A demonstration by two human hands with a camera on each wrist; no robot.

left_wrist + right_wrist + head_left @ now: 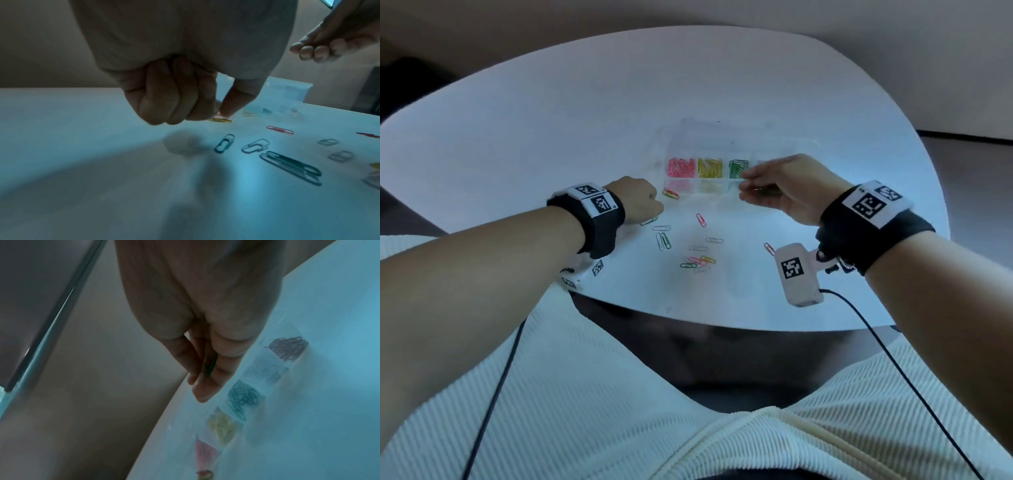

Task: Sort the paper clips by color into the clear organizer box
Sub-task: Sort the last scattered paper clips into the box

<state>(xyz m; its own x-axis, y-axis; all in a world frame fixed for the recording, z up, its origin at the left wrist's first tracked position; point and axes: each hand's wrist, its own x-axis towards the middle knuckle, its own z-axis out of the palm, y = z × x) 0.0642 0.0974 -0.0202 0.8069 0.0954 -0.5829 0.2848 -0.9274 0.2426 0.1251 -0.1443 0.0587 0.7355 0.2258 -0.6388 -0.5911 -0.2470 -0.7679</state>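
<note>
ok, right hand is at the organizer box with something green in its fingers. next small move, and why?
Probably release: the right hand pinches what looks like a green clip beside the green compartment of the organizer box, so drop it there.

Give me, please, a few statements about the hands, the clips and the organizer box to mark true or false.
1. The pink clips fill the compartment next to the yellow clips. True.
2. The organizer box holds no green clips. False: green clips lie beside the yellow ones.
3. The left hand is down at the table by a yellow clip. True.
4. The right hand rests flat on the table. False: it hovers at the box.
</note>
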